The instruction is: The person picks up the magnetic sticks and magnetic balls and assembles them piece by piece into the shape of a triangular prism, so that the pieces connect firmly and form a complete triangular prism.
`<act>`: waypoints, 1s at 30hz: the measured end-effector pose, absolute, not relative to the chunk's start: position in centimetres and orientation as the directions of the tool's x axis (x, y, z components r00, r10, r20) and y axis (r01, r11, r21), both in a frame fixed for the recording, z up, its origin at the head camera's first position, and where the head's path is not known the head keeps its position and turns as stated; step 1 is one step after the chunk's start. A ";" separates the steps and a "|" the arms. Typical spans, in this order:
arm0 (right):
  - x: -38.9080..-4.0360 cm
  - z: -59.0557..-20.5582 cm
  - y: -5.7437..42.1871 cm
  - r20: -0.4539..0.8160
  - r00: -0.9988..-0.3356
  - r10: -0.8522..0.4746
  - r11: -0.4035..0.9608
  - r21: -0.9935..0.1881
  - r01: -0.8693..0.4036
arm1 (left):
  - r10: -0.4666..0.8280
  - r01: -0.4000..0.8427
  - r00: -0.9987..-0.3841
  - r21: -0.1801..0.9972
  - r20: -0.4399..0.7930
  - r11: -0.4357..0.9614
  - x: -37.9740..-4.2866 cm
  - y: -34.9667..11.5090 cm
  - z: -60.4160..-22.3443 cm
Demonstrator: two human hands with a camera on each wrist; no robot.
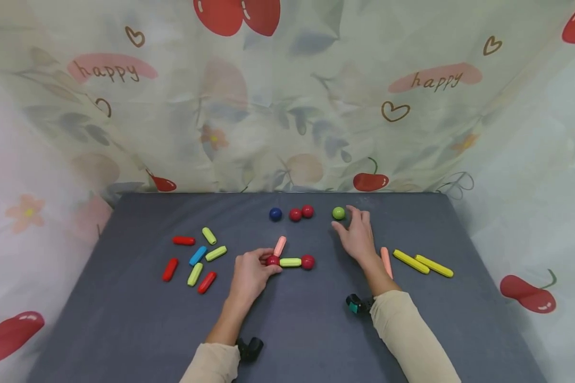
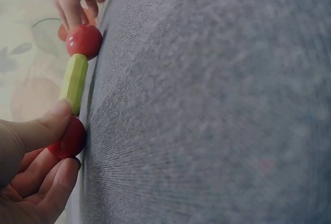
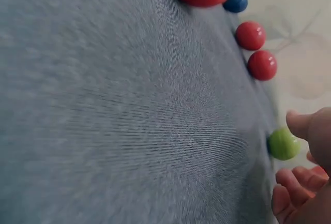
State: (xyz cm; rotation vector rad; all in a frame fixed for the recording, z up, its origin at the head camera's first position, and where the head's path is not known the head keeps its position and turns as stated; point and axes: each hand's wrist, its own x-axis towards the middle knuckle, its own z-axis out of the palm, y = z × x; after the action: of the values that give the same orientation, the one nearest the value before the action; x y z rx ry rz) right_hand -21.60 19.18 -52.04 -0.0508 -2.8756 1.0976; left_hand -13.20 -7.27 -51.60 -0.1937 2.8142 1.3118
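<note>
My left hand (image 1: 252,270) pinches a red ball (image 1: 272,260) between thumb and fingers. From that ball a light green rod (image 1: 290,262) runs right to a second red ball (image 1: 308,261), and a pink rod (image 1: 280,246) points away from me. In the left wrist view the thumb and fingertips lie on the near red ball (image 2: 70,138). Farther back, my right hand (image 1: 356,234) is beside a green ball (image 1: 338,213), thumb and fingers spread apart. The right wrist view shows the green ball (image 3: 283,144) just beyond the thumb, with nothing gripped.
A blue ball (image 1: 275,214) and two red balls (image 1: 295,215) lie near the back edge. Several short rods, among them a blue rod (image 1: 198,256) and a red rod (image 1: 170,269), are scattered left. Right of my right arm are a pink rod (image 1: 386,261) and two yellow rods (image 1: 411,261).
</note>
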 end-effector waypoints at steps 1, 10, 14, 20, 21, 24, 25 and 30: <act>-22.3 -52.2 19.5 0.040 -0.997 0.062 0.743 -0.669 0.019 | -0.101 -0.123 -0.992 0.759 -0.076 0.639 -13.2 -7.2 -51.6; -23.7 -53.2 19.1 0.034 -0.998 0.043 0.741 -0.671 0.010 | -0.120 -0.135 -0.990 0.747 -0.074 0.651 -13.1 -7.4 -51.6; -22.6 -52.5 18.0 0.009 -0.999 -0.047 0.718 -0.695 -0.040 | -0.126 -0.137 -0.989 0.744 -0.071 0.654 -13.0 -7.6 -51.5; -21.2 -51.6 15.4 -0.077 -0.976 -0.202 0.693 -0.716 -0.086 | -0.103 -0.122 -0.992 0.737 -0.072 0.665 -13.1 -7.5 -51.4; -21.1 -51.6 15.0 -0.084 -0.972 -0.218 0.691 -0.717 -0.093 | -0.101 -0.122 -0.992 0.737 -0.073 0.665 -13.2 -7.4 -51.4; -21.2 -51.5 13.8 -0.085 -0.963 -0.256 0.674 -0.729 -0.115 | -0.094 -0.112 -0.993 0.738 -0.066 0.666 -13.3 -7.2 -51.5; -21.2 -51.5 13.5 -0.082 -0.960 -0.267 0.668 -0.734 -0.123 | -0.091 -0.108 -0.994 0.738 -0.063 0.666 -13.3 -7.2 -51.5; -21.2 -51.4 12.3 -0.071 -0.949 -0.306 0.642 -0.751 -0.151 | -0.097 -0.104 -0.994 0.746 -0.053 0.657 -13.2 -7.1 -51.6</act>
State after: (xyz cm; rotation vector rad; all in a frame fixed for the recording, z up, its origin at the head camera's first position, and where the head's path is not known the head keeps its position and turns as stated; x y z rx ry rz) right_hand -21.23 12.27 -51.40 0.4244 -3.0180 1.3511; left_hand -13.25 -7.14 -51.61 -0.1726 2.8525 1.2852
